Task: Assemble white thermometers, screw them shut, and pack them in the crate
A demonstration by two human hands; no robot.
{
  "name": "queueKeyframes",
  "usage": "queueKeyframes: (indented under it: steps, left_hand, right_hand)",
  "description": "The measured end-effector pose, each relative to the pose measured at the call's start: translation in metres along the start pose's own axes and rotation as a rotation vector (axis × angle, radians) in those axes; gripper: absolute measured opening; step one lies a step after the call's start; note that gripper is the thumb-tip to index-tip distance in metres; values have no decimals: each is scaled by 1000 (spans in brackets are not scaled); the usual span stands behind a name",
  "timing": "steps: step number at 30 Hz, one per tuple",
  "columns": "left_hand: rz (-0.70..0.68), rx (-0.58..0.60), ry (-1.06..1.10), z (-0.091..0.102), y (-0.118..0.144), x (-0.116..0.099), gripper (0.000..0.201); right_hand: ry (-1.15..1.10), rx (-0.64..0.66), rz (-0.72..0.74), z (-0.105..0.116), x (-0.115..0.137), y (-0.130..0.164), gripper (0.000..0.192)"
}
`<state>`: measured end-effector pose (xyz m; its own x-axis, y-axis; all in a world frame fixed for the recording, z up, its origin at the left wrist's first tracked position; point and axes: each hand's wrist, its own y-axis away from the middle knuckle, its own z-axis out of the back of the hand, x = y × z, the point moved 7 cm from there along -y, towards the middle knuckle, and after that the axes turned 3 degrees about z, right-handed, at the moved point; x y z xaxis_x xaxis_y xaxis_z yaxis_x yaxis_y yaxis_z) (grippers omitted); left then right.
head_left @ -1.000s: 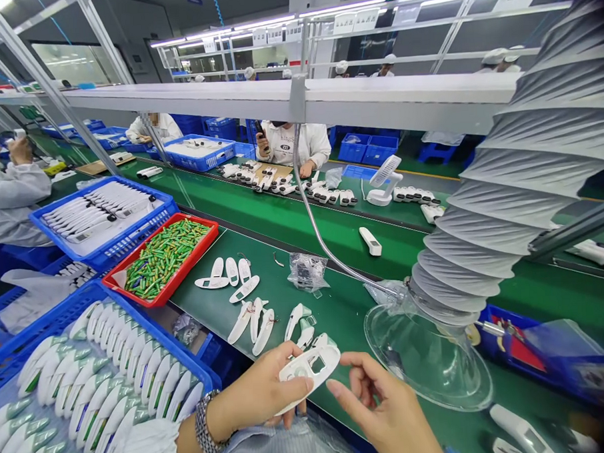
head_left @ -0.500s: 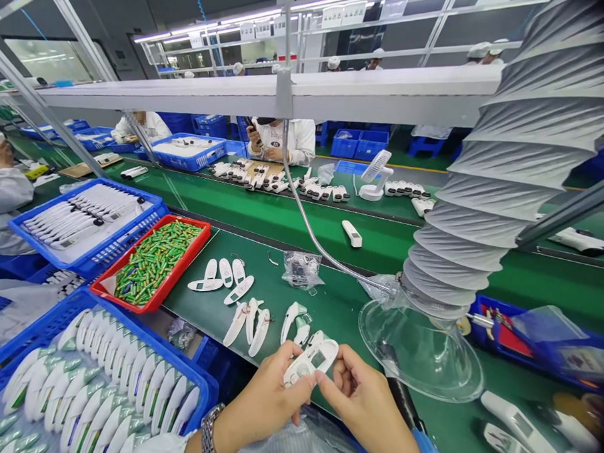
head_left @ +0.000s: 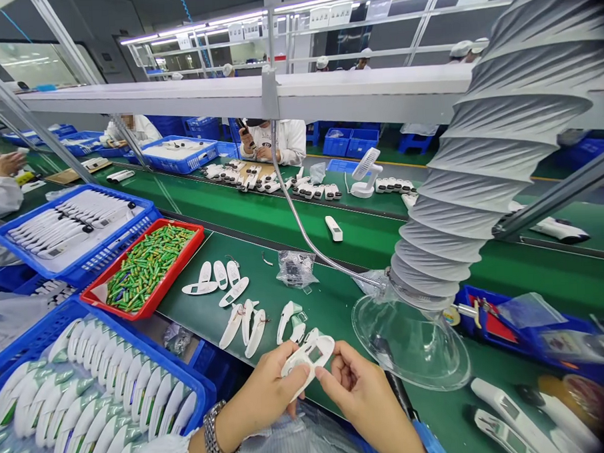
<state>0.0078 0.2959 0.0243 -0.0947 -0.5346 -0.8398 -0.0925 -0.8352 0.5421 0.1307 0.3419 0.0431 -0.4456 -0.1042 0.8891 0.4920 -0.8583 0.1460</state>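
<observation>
Both hands are closing on one white shell (head_left: 308, 357) low in the middle of the view: the left hand (head_left: 269, 396) is pinching its near end between thumb and fingers, and the right hand (head_left: 362, 397) is touching the shell's underside with its fingertips, its grip partly curled. A watch (head_left: 212, 436) is sitting on the left wrist.

At 9 o'clock from the hands, a blue crate (head_left: 199, 384) is holding rows of white and green casings. Just past the shell, toward 12 o'clock, loose shell halves (head_left: 246, 324) are lying on the green surface (head_left: 335, 305). At 2 o'clock a clear funnel (head_left: 412, 345) is resting under a grey ribbed hose (head_left: 484, 158).

Farther out at 10 o'clock, a red tray (head_left: 187, 248) is holding green batteries, and beyond it a second blue crate (head_left: 146, 216) is carrying white devices. A small bag (head_left: 294, 268) is lying at 12 o'clock. Across the far belt, a person in white (head_left: 273, 139) is sitting behind a row of parts.
</observation>
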Motion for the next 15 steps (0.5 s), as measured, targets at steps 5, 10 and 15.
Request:
queueKeyframes:
  steps: [5,10,15]
  left_hand:
    - [-14,-25,-99,4,-3,-1,23]
    - [-31,-76,-208,7,-1,-10,22]
    - [-98,-126,-300,9,0,-18,21]
  right_hand:
    - [-91,21,-14,5,-4,-1,25]
    - [-119,14,-6,8,-2,0,32]
    - [-84,35,-12,9,4,-1,33]
